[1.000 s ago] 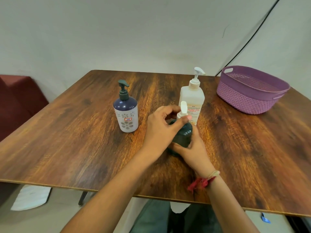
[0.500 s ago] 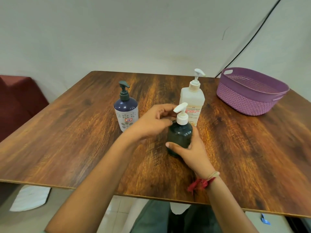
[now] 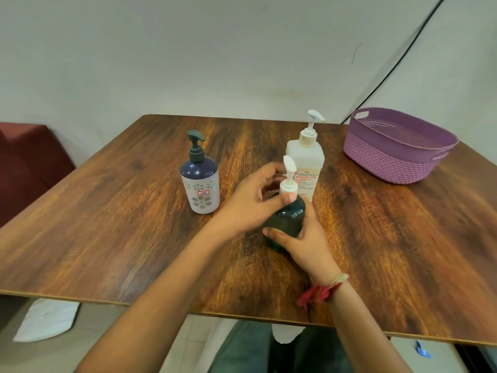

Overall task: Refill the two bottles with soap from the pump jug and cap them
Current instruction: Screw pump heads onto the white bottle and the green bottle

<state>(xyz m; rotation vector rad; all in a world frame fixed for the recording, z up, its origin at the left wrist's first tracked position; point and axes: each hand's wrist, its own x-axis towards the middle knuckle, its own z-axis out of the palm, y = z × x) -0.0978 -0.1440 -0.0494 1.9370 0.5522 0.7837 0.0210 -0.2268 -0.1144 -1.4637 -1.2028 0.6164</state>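
A: As the table stands, how many bottles do you count?

B: Two. One dark green bottle (image 3: 287, 222) stands near the middle of the wooden table (image 3: 107, 224). One blue-and-white bottle (image 3: 200, 184) stands to its left, apart from it, upright, with a dark pump on top.

A: And the jug?

B: One pale pump jug (image 3: 306, 160), upright just behind the green bottle, its white spout pointing right. That makes three pump heads in all: one dark, two white.

A: The hands?

B: Both are clamped on the green bottle. The right hand (image 3: 301, 243) wraps the body from the near right side. The left hand (image 3: 250, 200) pinches the collar of the white pump (image 3: 289, 184) sitting on the neck, thumb in front, fingers behind. Whether that pump is screwed fully down, I cannot tell.

A: Anything else up there?

B: One purple basket (image 3: 390, 157) near the far right corner, well apart from the bottles.

A: Room to move?

B: Bare wood runs from the blue-and-white bottle out to the left edge. A broad strip lies between the hands and the near edge, crossed only by the two forearms. A gap of bare wood separates the jug from the basket, and to the right of the green bottle the wood lies open as far as the right edge.
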